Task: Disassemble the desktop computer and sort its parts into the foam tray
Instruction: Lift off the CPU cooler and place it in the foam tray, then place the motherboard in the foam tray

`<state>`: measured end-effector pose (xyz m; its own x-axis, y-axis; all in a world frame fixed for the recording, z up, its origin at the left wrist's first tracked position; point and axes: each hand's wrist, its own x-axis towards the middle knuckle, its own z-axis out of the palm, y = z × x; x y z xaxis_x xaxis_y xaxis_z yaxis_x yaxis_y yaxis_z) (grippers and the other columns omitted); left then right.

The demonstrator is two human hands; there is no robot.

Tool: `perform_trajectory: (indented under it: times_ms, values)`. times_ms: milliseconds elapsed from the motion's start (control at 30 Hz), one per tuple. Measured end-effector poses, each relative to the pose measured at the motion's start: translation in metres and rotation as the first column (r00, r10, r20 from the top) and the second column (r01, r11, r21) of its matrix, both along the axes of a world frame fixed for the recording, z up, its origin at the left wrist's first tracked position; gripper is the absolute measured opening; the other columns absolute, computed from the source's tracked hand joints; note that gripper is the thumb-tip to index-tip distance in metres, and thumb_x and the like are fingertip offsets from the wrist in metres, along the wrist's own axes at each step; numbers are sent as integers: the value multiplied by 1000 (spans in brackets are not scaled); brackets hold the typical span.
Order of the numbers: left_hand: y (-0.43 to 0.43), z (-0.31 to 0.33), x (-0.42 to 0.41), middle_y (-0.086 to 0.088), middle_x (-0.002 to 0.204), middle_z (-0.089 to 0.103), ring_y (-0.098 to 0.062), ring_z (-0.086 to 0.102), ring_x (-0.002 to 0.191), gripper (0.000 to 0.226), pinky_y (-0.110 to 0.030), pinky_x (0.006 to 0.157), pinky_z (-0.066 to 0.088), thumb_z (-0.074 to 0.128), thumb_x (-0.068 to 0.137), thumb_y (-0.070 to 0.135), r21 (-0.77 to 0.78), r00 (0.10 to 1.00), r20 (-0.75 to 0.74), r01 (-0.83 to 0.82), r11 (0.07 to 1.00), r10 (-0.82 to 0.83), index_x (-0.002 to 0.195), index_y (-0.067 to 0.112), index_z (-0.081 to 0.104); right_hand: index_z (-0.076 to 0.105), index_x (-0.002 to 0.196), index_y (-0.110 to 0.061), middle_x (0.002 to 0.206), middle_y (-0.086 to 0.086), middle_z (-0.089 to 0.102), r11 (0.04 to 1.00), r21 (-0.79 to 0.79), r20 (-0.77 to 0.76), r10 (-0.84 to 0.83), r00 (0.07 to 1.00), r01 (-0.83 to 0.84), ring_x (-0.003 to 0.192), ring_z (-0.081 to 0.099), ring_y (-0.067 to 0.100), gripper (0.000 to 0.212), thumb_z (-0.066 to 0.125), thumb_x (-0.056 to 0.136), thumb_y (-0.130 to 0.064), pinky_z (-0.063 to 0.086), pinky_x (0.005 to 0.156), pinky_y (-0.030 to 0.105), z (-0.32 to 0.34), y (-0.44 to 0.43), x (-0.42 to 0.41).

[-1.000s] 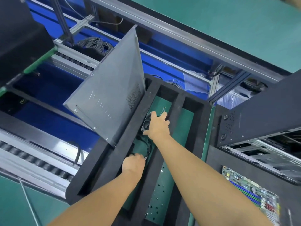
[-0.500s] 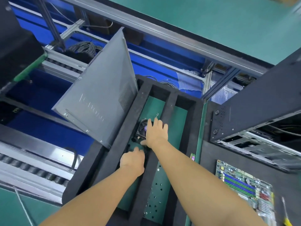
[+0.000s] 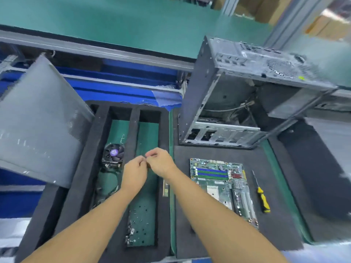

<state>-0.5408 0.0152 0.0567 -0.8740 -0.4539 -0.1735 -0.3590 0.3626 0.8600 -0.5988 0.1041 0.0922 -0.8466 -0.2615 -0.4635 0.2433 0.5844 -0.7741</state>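
The black foam tray (image 3: 89,149) lies in front of me with long green-floored compartments. A CPU cooler fan (image 3: 113,154) with its cable sits in the left compartment. My left hand (image 3: 134,173) and my right hand (image 3: 160,164) meet above the right compartment, fingertips curled and touching each other. I see nothing held between them. The open computer case (image 3: 218,92) stands at the back right. The motherboard (image 3: 220,185) lies flat on a black foam mat (image 3: 190,215), right of my right arm.
A grey side panel (image 3: 38,126) leans at the tray's left edge. Several small screws (image 3: 138,224) lie at the near end of the right compartment. A memory stick (image 3: 165,188) rests on the tray's right wall. A yellow-handled screwdriver (image 3: 263,198) lies right of the motherboard.
Both hands have left the cooler fan in the left compartment and come together to its right. The view has swung right, and the case and motherboard now show in full.
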Motion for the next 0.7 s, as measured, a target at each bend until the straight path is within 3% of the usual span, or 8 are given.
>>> perform_trajectory:
  times_ms: [167,300,367,433,500,600,700]
  values:
    - [72,8,-9,0,64,62,-23,56,64,31,-34,62,46,43,90,7,19,990,36,134,991,-134,68,19,61,65,96,-19,92,-2,64,999,-14,-26,-53,998,53,89,61,17,11,58,89,-13,51,86,31,9,87,-1]
    - [119,4,-8,1,78,64,-25,60,77,20,-31,64,42,48,93,13,-27,968,108,230,973,-226,85,24,63,62,86,-16,79,-1,62,999,38,12,32,999,-32,75,57,20,9,55,89,-10,51,75,36,10,160,0]
    - [136,1,-7,1,88,66,-22,62,83,14,-30,65,43,52,93,13,-52,966,135,230,972,-221,92,21,62,62,89,-9,82,6,63,996,75,41,46,998,-49,69,54,19,11,52,89,-6,46,64,32,9,196,-1]
    - [150,-5,-7,-4,99,66,-22,62,89,12,-33,77,49,55,93,10,-69,960,184,226,972,-210,102,15,62,60,90,-10,92,10,66,993,112,59,41,997,-47,64,50,17,13,49,90,-3,42,59,30,7,231,-4]
    - [160,-11,-6,-11,111,64,-21,59,94,19,-35,88,49,58,92,8,-89,948,247,229,969,-202,112,7,61,59,91,-10,92,12,63,988,144,77,43,996,-53,67,49,20,17,46,90,0,41,63,34,4,263,-7]
    - [169,-20,0,-11,126,56,-23,57,105,35,-36,96,46,58,94,15,-86,924,348,202,976,-160,127,5,54,60,96,-14,110,10,63,970,237,74,44,996,-60,87,58,27,17,48,92,-3,47,75,38,-4,301,-9]
    - [178,-23,3,-5,117,61,-19,58,97,40,-32,83,45,56,95,20,-84,916,392,126,989,-83,133,8,51,61,107,-16,119,9,55,906,412,19,95,995,-94,100,57,29,23,45,93,-7,49,89,36,-12,327,-7]
